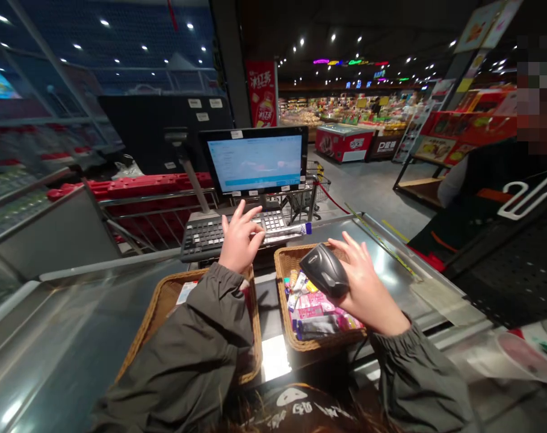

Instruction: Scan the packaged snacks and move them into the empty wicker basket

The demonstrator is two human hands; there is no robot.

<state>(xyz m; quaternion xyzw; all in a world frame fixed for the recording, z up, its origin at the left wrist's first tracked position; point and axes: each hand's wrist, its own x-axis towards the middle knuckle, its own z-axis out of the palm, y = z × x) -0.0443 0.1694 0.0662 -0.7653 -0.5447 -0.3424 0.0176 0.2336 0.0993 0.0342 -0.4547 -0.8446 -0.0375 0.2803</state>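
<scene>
My left hand (241,240) is over the keyboard (205,237), thumb and forefinger pinched on one end of a slim clear-and-white stick packet (287,231). The packet points right and ends in dark blue; what is inside it I cannot make out. My right hand (367,288) grips a black handheld barcode scanner (325,270), some fingers stretched past it. Beneath the scanner stands a wicker basket (280,300) of small pink, white and blue packets (312,304). Another wicker basket (153,300) is partly covered by my left sleeve.
A lit monitor (257,159) rises behind the keyboard, with a larger dark screen (165,132) seen from its back. The metal counter (92,319) runs to both sides. Plastic cups (521,355) stand at the right. A person in dark clothes (490,174) is at the right edge.
</scene>
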